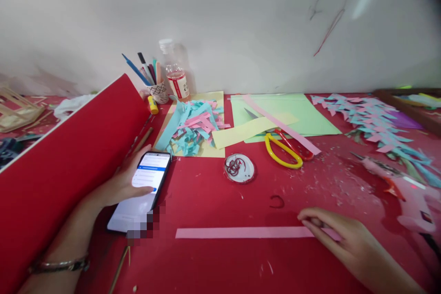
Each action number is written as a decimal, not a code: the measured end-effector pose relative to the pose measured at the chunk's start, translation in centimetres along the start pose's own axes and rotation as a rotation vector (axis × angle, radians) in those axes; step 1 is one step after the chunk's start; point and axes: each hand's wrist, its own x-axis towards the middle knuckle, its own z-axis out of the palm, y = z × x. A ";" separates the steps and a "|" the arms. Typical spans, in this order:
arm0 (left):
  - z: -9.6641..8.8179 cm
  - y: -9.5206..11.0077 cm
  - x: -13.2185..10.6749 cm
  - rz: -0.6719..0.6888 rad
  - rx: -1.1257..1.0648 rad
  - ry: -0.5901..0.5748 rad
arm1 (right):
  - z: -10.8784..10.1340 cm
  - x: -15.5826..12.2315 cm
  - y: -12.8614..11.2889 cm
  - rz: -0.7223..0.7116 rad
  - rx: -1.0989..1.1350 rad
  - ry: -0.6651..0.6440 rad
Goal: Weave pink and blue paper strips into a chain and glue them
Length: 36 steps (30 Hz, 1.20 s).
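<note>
The left hand [126, 183] has its grip closed around a phone [143, 188]; the right hand [336, 234] pinches a pink paper strip [241, 232] on the red tabletop [206, 266].

The left hand [126, 183] held a phone [144, 188] with its screen lit, while the right hand [332, 234] pressed one end of a pink paper strip [241, 233] flat on the red table [206, 266].

Print on the phone [151, 171] and the bottle label [179, 86] is unreadably small.
</note>
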 end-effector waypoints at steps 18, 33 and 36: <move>0.7 8.2 -1.0 0.185 0.186 0.453 | -0.7 -0.2 -2.7 -0.165 -0.109 0.061; 7.5 21.3 -3.6 0.660 0.419 0.169 | -3.2 -0.5 -8.7 -0.474 -0.209 0.147; 7.7 21.0 -3.7 0.675 0.414 0.191 | -3.0 0.0 -8.8 -0.478 -0.279 -0.083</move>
